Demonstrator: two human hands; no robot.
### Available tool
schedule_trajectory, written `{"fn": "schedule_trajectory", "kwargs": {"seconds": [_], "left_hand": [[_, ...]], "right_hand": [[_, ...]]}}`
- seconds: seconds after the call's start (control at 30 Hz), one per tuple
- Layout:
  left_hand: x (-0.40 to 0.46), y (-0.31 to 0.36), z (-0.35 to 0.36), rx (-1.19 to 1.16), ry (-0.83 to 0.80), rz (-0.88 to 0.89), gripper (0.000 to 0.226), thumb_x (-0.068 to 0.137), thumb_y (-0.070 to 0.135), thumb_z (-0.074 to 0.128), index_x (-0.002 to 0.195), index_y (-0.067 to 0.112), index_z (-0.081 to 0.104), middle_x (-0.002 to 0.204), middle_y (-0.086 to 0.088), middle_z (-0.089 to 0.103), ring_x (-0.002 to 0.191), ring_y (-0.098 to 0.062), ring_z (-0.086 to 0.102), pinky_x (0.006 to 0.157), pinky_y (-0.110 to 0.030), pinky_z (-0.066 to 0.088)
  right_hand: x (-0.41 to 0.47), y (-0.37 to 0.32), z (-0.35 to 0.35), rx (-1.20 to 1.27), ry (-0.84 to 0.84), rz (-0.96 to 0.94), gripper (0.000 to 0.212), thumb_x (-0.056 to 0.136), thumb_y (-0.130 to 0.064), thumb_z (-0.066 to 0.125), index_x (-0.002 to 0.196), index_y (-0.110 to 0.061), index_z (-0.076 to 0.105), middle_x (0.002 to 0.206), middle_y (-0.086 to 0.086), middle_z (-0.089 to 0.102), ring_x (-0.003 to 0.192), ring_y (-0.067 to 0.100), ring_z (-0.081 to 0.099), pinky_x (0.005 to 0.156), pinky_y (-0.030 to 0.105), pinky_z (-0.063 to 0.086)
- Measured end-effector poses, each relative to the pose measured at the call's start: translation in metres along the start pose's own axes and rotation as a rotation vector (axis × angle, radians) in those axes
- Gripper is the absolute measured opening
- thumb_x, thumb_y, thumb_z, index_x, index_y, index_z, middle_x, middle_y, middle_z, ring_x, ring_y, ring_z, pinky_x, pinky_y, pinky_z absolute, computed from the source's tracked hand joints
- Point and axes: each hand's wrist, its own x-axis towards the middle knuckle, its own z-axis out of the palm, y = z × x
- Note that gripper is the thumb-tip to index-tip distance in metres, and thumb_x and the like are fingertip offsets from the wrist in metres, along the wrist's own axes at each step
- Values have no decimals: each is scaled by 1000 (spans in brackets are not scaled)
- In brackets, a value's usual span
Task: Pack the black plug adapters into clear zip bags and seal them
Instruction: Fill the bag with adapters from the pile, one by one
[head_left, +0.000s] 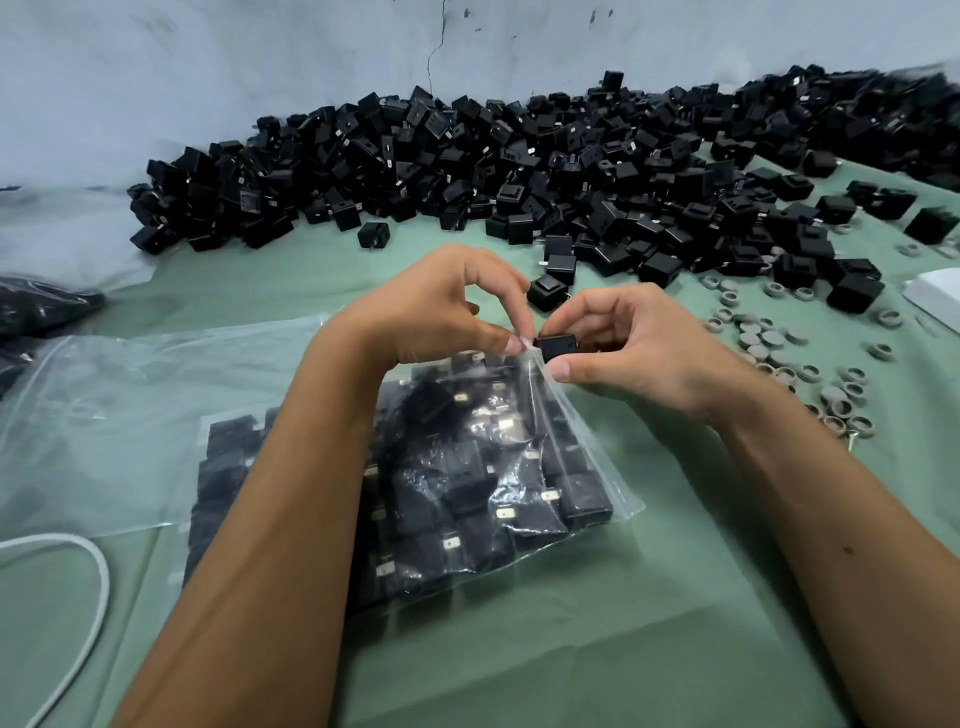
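Over green cloth (649, 597), both hands pinch glossy clear bag (467, 467); right hand (639, 348) holds boxy black adapter (558, 347).

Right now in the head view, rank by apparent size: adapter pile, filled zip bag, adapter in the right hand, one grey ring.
1. Adapter pile, spans most of the frame.
2. Filled zip bag, though nearness to the camera inflates it.
3. Adapter held in the right hand.
4. Grey ring.

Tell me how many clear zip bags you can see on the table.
2: one filled zip bag with black adapters, its mouth pinched by left hand and right hand; one empty bag flat beside it, leftward. More may be hidden.
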Motion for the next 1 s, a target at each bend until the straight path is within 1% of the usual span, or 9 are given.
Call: {"fn": "schedule_trajectory", "kwargs": {"seconds": [0.07,0.13,0.27,0.33,0.43,0.63,0.77,0.9,1.0], "left_hand": [[-2,0,-1,-13,7,-2,14,79,12,87,89,21,81,128,8,64,122,4,55,109,-42,46],[-2,0,-1,-22,9,-5,14,79,12,86,88,21,81,128,8,64,122,4,56,109,-42,46],[-2,1,-1,-25,13,-1,14,79,10,86,90,18,81,127,7,65,122,4,56,108,-45,47],[-1,1,-1,-26,20,0,14,80,10,86,89,19,81,127,7,66,122,4,56,107,-45,48],[0,2,0,-25,22,12,14,79,11,86,88,21,80,126,7,66,122,3,56,106,-43,50],[1,4,2,-28,39,27,15,78,10,87,87,20,80,125,6,66,119,2,58,105,-43,50],[2,5,3,-34,37,40,18,77,7,87,84,21,79,123,6,67,116,0,60,104,-44,51],[4,5,5,-21,43,40,18,76,10,88,83,24,80,120,9,67,115,3,59,102,-41,52],[6,2,9,11,42,21,16,77,14,88,84,26,80,112,16,69,111,3,61,101,-38,52]], "right_hand": [[1,2,3,-5,-10,-11,39,70,-28,90,104,-14,76,94,15,77,71,37,63,66,37,51],[1,2,3,75,-90,25,36,72,-23,89,105,-14,77,93,22,76,70,34,61,63,31,52],[-2,2,0,148,-214,31,30,82,-3,82,111,-7,74,100,24,76,92,39,74,86,40,62],[-2,0,2,164,-215,9,28,82,0,81,109,-2,74,102,21,77,96,40,75,88,45,62],[0,0,14,128,-136,-7,25,79,-4,84,101,0,74,95,24,76,83,47,72,74,50,59],[3,2,17,104,16,-13,49,73,-11,92,99,-6,51,87,15,79,81,48,72,72,43,54],[4,3,33,78,36,-80,60,67,-22,96,102,-13,48,82,14,78,71,42,73,66,54,59],[6,5,34,-33,146,-117,61,59,-35,99,96,-23,52,75,7,73,57,31,59,54,42,47],[5,8,26,-95,156,-122,43,70,-32,94,94,-24,59,74,5,69,57,21,54,54,34,44]]}}
